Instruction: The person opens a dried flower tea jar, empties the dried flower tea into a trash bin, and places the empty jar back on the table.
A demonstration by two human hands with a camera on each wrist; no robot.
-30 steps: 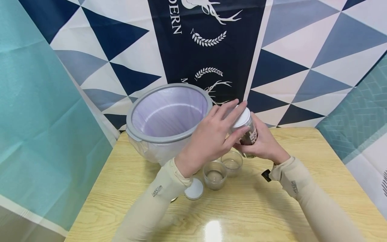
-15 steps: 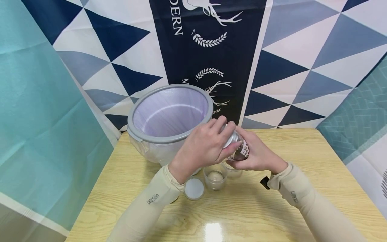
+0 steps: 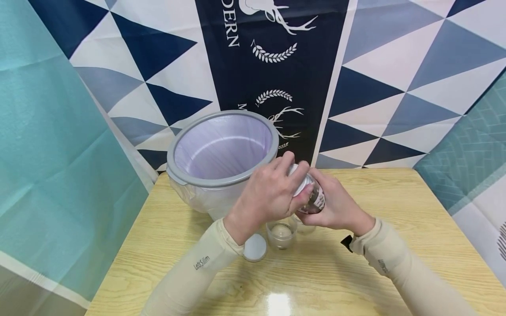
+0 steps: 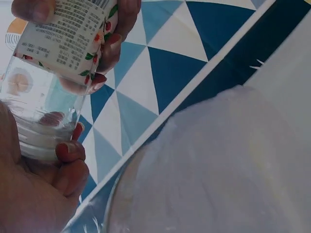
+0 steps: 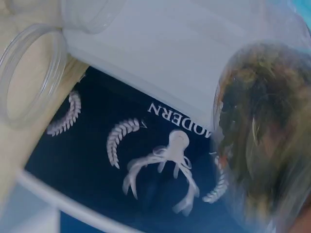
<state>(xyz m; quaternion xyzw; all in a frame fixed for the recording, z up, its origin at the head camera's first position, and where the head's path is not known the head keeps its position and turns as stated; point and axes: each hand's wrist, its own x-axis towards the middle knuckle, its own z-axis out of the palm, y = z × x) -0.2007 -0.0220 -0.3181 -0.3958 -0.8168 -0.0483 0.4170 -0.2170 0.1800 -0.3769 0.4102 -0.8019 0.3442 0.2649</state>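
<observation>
— What have you got in your hands?
— A clear jar (image 3: 318, 201). My right hand (image 3: 337, 202) is wrapped around its body, and the fingers of my left hand (image 3: 265, 191) are curled over the white lid (image 3: 302, 186). The lid is on the jar.

— So neither hand is spread wide?
— No, both are closed in on it. I'm holding it tilted above the table (image 3: 324, 276), with the lid end up and toward my left.

— What's inside?
— Something dry-looking, brown and dark green (image 5: 265, 131), lying toward the base. It's too blurred at my right wrist to say more. Near the lid end the wall is see-through. There's a pale label (image 4: 70, 39) around it, with small print, red fruit and leaves.

— And the other containers?
— Just below my hands is a clear cup (image 3: 281, 242). A pale round patch shows in it; I can't tell if that's contents or the tabletop showing through. A second cup (image 3: 306, 228) stands beside it, mostly hidden by my right hand.

— Anything bigger?
— A bin with a grey rim (image 3: 221, 181), left of the jar, lined with wrinkled lilac film (image 3: 221, 151). A white disc (image 3: 254, 247) lies on the table near the first cup.
</observation>
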